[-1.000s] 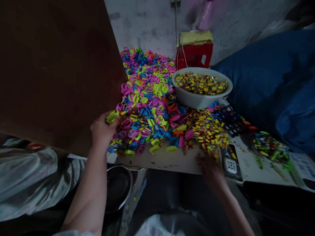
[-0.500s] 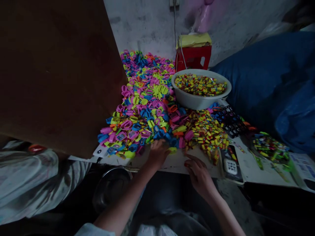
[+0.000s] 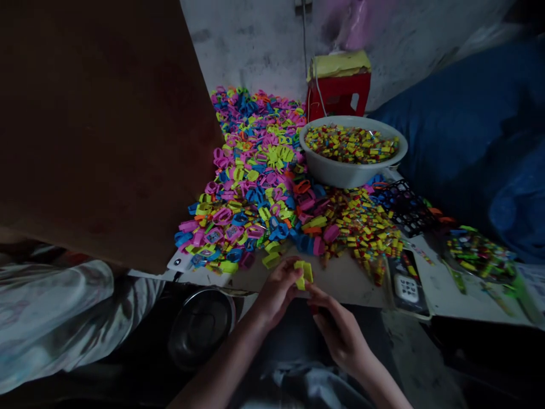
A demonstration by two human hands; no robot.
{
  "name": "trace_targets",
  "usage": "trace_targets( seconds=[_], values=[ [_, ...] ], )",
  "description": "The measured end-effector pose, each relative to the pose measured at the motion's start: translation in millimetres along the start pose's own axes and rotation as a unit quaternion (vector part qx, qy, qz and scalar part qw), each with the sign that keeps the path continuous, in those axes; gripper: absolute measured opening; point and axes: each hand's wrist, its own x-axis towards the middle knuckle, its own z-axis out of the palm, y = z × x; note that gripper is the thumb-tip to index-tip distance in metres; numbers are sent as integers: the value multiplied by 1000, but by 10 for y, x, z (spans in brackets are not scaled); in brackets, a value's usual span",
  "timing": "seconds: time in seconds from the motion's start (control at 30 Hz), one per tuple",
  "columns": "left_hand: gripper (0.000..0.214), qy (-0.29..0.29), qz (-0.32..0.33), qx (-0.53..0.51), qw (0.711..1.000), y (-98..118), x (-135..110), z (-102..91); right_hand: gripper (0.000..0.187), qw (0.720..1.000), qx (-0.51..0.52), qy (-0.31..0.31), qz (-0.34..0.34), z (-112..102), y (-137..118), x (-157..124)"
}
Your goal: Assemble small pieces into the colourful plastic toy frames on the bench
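We pinch a small yellow-green plastic clip (image 3: pixel 304 274), long axis upright, between left hand (image 3: pixel 276 292) and right hand (image 3: pixel 336 326); both have risen off the counter (image 3: pixel 340 278).

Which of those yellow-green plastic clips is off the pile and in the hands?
The yellow-green clip pinched between the left hand and right hand, at the table's near edge; the others lie in the heap.

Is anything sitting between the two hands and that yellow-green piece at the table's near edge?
Nothing visible does. The left hand and right hand both already touch the yellow-green piece, holding it at the table edge.
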Motion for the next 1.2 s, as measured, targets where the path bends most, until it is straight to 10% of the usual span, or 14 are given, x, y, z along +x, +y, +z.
trace_targets(
  seconds=[0.17, 0.37, 0.77, 1.2],
  values=[
    [59, -26, 81, 147, 986, 32, -189, 159, 23, 985, -67, 161, -8, -240, -127, 70],
    [50, -63, 165, 402, 898, 183, -303, 211, 23, 977, -138, 159, -30, -381, -318, 165],
    [42, -29, 264, 474, 839, 224, -304, 226, 23, 974, -152, 158, -49, -374, -365, 111],
    [44, -29, 114, 486, 866, 184, -273, 135, 9, 937, -338, 13, -93, -424, -322, 92]
  ],
)
